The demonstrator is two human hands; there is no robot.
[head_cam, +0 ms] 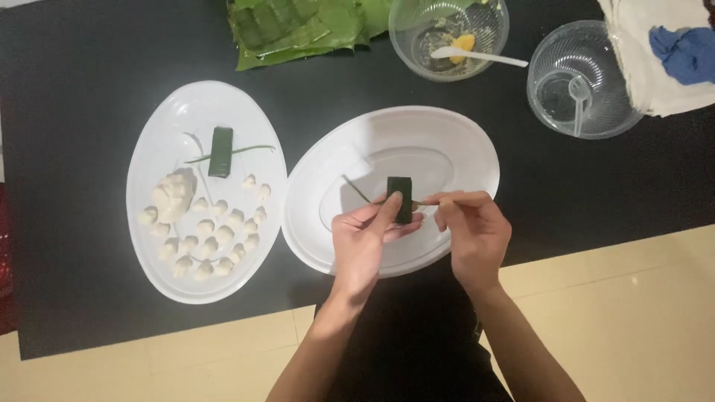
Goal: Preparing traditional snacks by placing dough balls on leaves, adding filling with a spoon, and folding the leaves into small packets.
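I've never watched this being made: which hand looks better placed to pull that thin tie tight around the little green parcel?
Probably the right hand: its fingertips pinch the thin green strip beside the leaf parcel, free to pull. The left hand is pressing the parcel steady over the white plate.

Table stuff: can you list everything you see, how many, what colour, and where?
white plates: two, oval, side by side
dough balls: many, cream, left plate
dough lump: one, cream, left plate
tied leaf packet: one, green, left plate
held leaf packet: one, green, over right plate
leaves: pile, green, top
clear bowls: two, each with white spoon, top right
cloth: white and blue, top right corner
left hand: holds packet
right hand: pinches strip
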